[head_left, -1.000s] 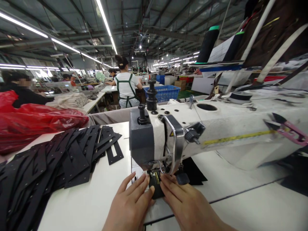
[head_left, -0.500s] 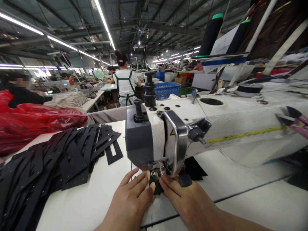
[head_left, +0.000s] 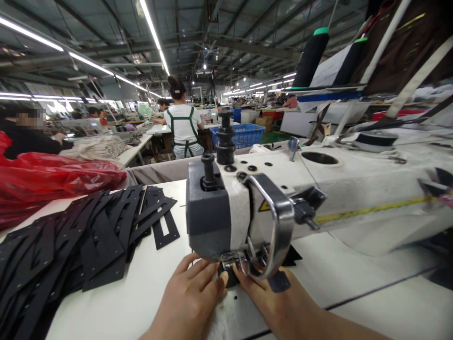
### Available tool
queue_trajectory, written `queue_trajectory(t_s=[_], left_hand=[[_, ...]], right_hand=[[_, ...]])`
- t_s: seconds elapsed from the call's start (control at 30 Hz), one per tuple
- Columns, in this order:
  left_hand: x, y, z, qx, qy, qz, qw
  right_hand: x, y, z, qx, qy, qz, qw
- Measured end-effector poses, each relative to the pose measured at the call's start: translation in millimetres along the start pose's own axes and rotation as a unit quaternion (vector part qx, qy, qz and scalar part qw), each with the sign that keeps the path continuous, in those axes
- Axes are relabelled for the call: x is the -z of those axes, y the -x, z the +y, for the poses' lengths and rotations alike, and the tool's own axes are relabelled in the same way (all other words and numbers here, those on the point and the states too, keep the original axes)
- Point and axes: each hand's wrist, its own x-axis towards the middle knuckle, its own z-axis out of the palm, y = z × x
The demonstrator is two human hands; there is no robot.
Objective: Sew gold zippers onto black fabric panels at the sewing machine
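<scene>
Flat black piece (head_left: 232, 279) between hands (head_left: 191, 293).

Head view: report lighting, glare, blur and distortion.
Head view: the ceiling lights burn out white; the metal guard glints; the snips at the right edge are blurred; edges look stretched; the black piece under the machine head is dark, its detail unclear.

Your left hand (head_left: 193, 295) and right hand (head_left: 271, 293) press on either side of 1 small black piece (head_left: 231, 277) under the head of the white sewing machine (head_left: 239, 212), the fingers of both close to its presser foot. To your left, a fanned pile of black cut pieces (head_left: 102, 236) lies on the white bench (head_left: 141, 283) beside a red plastic bag (head_left: 63, 179), while 2 black thread cones (head_left: 311, 59) stand at upper right and 1 person in a green-strapped apron (head_left: 184, 125) faces away beyond the machine.
</scene>
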Motion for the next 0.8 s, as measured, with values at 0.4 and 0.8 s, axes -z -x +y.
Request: queue_trajectory(t_s=[0.4,0.8], left_hand=[[-1.2,0,-1,0.016,0.04,-0.009,0.999],[-3.2,3,2,0.052,0.053,0.011,0.997]], right_hand=[[-1,-7,1,0.005,-0.016,-0.001,1.0],[-12,2,6,-0.036,-0.002,0.026,0.999]])
